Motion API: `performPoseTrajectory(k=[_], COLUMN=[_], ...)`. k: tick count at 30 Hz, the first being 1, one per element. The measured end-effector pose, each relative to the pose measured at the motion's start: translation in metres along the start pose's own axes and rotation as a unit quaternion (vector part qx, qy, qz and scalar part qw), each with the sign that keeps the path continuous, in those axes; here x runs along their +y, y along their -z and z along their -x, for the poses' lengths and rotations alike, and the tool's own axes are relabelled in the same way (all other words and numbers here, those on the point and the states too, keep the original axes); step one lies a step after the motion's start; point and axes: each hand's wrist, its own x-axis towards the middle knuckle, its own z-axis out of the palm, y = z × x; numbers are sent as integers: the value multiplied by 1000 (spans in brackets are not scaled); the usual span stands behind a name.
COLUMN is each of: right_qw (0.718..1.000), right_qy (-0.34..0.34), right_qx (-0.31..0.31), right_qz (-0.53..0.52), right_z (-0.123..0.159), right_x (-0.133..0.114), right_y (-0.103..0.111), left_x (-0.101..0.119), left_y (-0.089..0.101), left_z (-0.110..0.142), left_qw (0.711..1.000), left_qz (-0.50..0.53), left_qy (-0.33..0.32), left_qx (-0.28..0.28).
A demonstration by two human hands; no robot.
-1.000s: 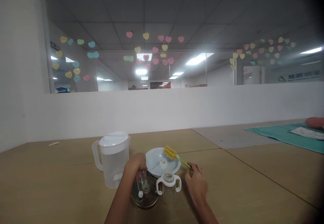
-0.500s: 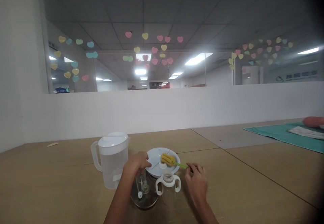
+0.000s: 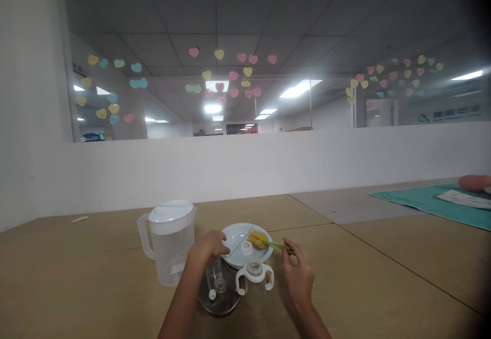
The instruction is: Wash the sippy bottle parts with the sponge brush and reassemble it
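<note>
My right hand pinches the green handle of a sponge brush. The brush's yellow sponge head lies on the right side of a white divided plate. At the plate's left rim, my left hand grips the edge, its thumb over the inside and other fingers partly hidden. A small white ring-shaped part rests in the plate. In front stands a clear bottle with white side handles, its top uncovered. Under my left forearm, a dark metal tray holds clear parts and a straw with a white end.
A lidded translucent pitcher stands left of my left hand. On the far right, a teal cloth carries a white cloth and a reddish object. A white wall with a window above borders the table's back.
The brush head has moved slightly right and down onto the plate, showing more of the white part. My right hand's fingers have shifted on the handle. My left hand stays put.
</note>
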Motion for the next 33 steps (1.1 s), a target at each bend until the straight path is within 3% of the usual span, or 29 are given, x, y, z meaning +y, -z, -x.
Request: performPoseTrajectory(k=[4,7,10,18,22,30,33], right_qw=[998,990,982,969,950,922,897], right_qy=[-10,-58,-106,-155,-204,-286,-318], right_qx=[-53,-115,-125,-80,-40,79,90], right_qz=[-25,-61,-98,-174,-231,-249,-294], right_z=[1,1,1,-2,-4,-5,-6], right_x=[-3,-7,-11,-10,-5,17,21], right_y=[1,1,2,1,-4,-11,-11], left_x=[0,1,3,4,4,5,6], left_y=[-2,-3,-8,-39,-46,-31,-23], left_z=[-1,-6,-16,-43,-47,-40,-37], left_qw=[1000,998,993,990,991,985,975], left_qz=[-15,-38,-61,-90,-84,-33,1], left_qy=[-7,-37,-71,-74,-73,-98,-132], left_qx=[11,41,69,80,81,142,177])
